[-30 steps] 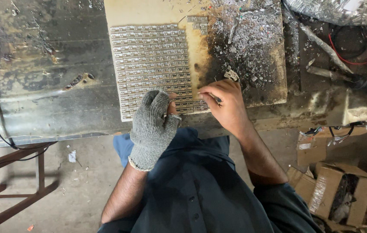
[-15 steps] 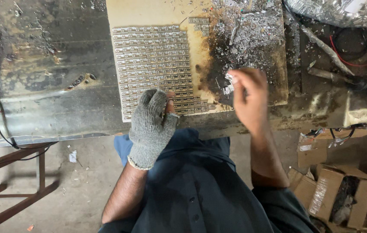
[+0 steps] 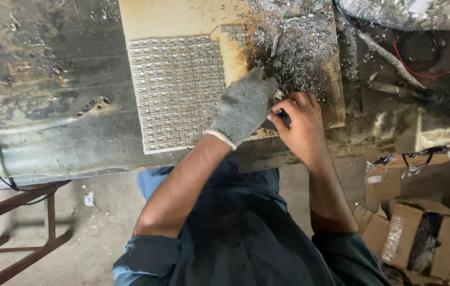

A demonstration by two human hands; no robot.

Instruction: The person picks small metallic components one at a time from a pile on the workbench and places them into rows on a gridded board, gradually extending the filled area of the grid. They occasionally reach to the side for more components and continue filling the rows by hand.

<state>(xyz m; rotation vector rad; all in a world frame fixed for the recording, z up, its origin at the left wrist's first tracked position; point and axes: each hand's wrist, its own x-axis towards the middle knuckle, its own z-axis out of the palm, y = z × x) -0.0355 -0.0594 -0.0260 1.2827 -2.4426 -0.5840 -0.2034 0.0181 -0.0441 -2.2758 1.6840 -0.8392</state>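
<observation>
Since half a second earlier, the gloved left hand had slid right off the grid of small metal parts to the right hand, now touching it. The right hand's fingers were clamped on a dark tool; whether the left gripped anything could not be told. Both sat at the board's near edge beside the shavings pile. Bare bench lay open leftward.
</observation>
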